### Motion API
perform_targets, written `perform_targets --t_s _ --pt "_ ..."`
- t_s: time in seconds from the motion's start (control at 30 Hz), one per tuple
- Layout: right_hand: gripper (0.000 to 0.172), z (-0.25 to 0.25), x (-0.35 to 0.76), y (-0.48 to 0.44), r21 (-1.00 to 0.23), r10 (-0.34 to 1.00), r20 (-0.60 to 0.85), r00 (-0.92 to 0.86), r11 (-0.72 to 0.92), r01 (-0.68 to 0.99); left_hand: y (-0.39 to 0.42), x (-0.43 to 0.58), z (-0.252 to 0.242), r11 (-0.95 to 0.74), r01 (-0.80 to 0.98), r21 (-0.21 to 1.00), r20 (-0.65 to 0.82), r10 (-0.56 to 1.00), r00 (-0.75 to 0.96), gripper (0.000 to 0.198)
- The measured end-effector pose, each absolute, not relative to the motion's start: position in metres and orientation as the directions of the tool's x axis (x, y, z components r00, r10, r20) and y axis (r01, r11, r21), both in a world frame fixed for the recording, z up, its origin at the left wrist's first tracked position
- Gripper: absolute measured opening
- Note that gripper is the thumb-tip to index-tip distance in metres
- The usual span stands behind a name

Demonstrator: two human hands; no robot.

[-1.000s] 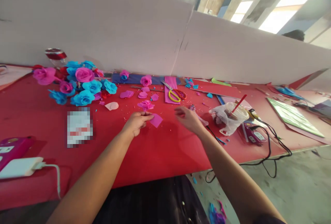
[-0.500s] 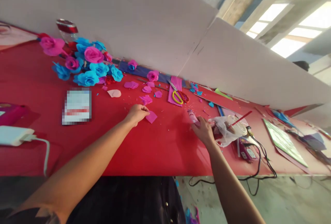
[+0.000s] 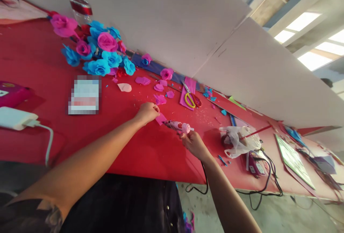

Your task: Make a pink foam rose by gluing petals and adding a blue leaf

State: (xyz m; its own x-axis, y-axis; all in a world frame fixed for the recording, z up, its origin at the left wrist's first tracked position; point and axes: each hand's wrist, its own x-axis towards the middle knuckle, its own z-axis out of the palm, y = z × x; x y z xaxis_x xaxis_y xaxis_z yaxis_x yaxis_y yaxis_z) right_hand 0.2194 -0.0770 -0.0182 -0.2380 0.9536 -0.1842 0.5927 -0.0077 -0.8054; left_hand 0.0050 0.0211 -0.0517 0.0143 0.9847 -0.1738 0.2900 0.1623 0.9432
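Note:
My left hand (image 3: 148,112) pinches a small magenta paper piece (image 3: 161,119) by its left edge, just above the red table. In my right hand (image 3: 194,142) is a pink glue gun (image 3: 178,126), its tip pointing left and reaching the paper's right edge; whether they touch I cannot tell. The gun's black cord hangs down over the table's front edge. Beyond my hands lie cut magenta petals (image 3: 160,99) and a pale pink petal piece (image 3: 124,87). Scissors with yellow and red handles (image 3: 190,100) rest on a folded magenta paper strip (image 3: 191,84).
Blue, pink and red paper flowers (image 3: 98,66) stand at the back left, beside a red-lidded jar (image 3: 80,10). A phone (image 3: 84,95) and a white charger (image 3: 17,118) lie at left. On the right are a plastic bag with a drink (image 3: 239,141), a purple box (image 3: 255,163) and cables.
My right hand has lifted the glue gun and brought it left, turning its tip toward the paper. The left hand keeps its pinch on the paper. The camera view has shifted slightly.

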Motion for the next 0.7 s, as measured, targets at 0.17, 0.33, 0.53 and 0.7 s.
perform_targets --t_s 0.17,0.33,0.53,0.7 --pt "0.044 -0.019 0.219 -0.078 -0.799 0.957 -0.17 -0.234 0.006 0.601 0.02 0.005 -0.049 0.152 0.33 0.932 -0.159 0.987 -0.005 0.012" --pt "0.04 -0.02 0.221 -0.078 -0.791 0.958 -0.177 -0.227 -0.001 0.612 0.019 0.003 -0.047 0.144 0.339 0.93 -0.16 0.987 0.02 0.018" --pt "0.04 -0.024 0.225 -0.074 -0.771 0.968 -0.177 -0.178 -0.024 0.636 0.016 0.003 -0.041 0.105 0.414 0.904 -0.138 0.989 0.052 0.022" --pt "0.046 -0.023 0.228 -0.073 -0.749 0.971 -0.162 -0.176 -0.005 0.663 0.014 0.004 -0.038 0.11 0.43 0.896 -0.148 0.988 0.055 0.023"
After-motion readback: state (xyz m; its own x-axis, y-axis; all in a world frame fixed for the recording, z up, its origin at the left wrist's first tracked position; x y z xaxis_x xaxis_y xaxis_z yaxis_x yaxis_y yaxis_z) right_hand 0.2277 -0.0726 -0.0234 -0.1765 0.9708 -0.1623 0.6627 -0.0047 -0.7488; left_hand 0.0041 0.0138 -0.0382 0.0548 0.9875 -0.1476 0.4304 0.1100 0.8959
